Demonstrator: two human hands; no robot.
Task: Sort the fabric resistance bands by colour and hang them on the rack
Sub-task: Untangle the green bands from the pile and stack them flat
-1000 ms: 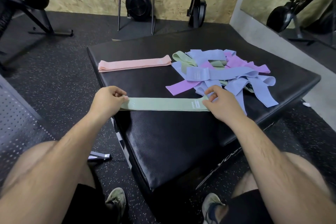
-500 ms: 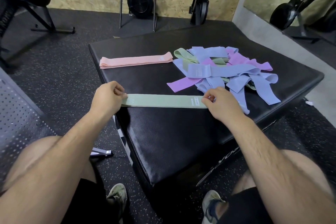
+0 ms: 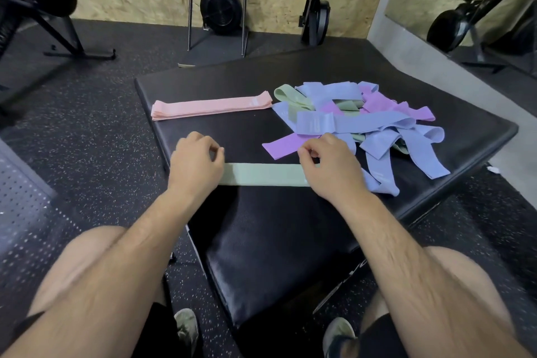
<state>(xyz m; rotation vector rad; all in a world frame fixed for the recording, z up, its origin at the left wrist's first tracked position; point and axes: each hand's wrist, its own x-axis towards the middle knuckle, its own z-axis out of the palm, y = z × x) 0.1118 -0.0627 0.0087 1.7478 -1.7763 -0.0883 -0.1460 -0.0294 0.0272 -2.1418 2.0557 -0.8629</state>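
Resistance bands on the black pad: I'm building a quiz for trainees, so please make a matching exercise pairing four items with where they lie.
1. pink bands
2. flat green band
3. mixed pile
4. nearest purple band

A. tangled on the pad's right side
B. neat stack, far left
C. gripped at its ends by left hand and right hand
D. poking from the pile's near-left edge

Pairs: 1-B, 2-C, 3-A, 4-D

Green band (image 3: 263,174) lies flat, stretched near; pink bands (image 3: 210,107) stacked far left; blue, purple, green bands in a tangled pile (image 3: 363,125) right.
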